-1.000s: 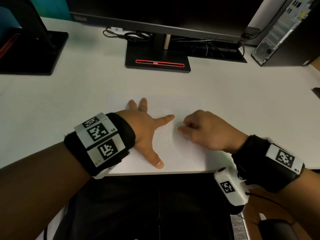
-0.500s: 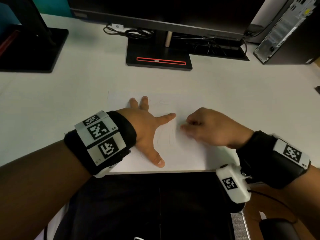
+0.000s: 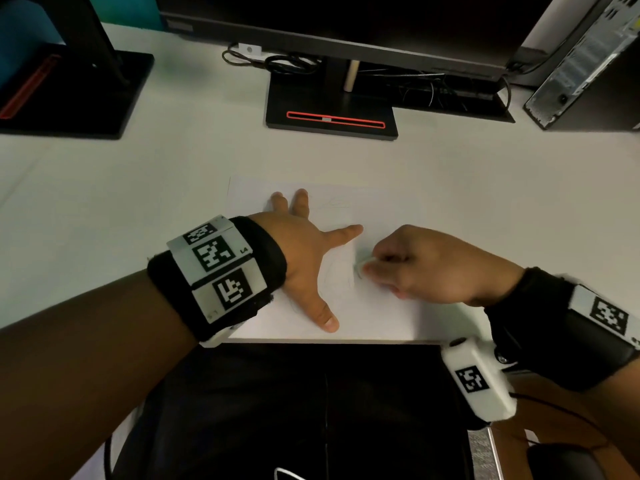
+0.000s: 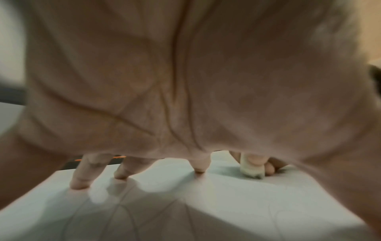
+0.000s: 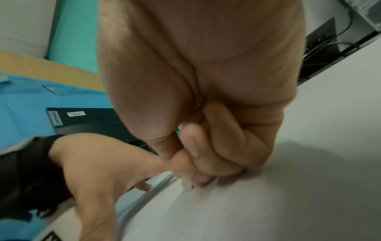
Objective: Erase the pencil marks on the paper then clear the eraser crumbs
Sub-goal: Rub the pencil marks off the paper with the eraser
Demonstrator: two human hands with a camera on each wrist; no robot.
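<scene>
**deskguy:** Paper (image 3: 381, 317) is laid flat at the near edge of the white desk (image 3: 138, 202), w/ faint pencil marks (image 3: 337, 271) seen btwn the two hands. Left hand (image 3: 308, 258) is spread wide, palm down, fingertips (image 4: 79, 185) planted on the sheet, thumb stuck out toward the desk edge.

**rubberfan:** Yep, and the white eraser (image 3: 362, 266) is pinched by the right hand (image 3: 433, 268), other fingers curled in. Its tip is pressed onto the paper, just right of the marks; from the left wrist cam the eraser (image 4: 252, 168) is seen standing on end, bottom edge smudged grey. Crumbs can't be made out, too blurry imo.

**deskguy:** Monitor stand (image 3: 332, 109) w/ the red stripe is set well behind the sheet, PC tower (image 3: 588, 64) at far right.
</scene>
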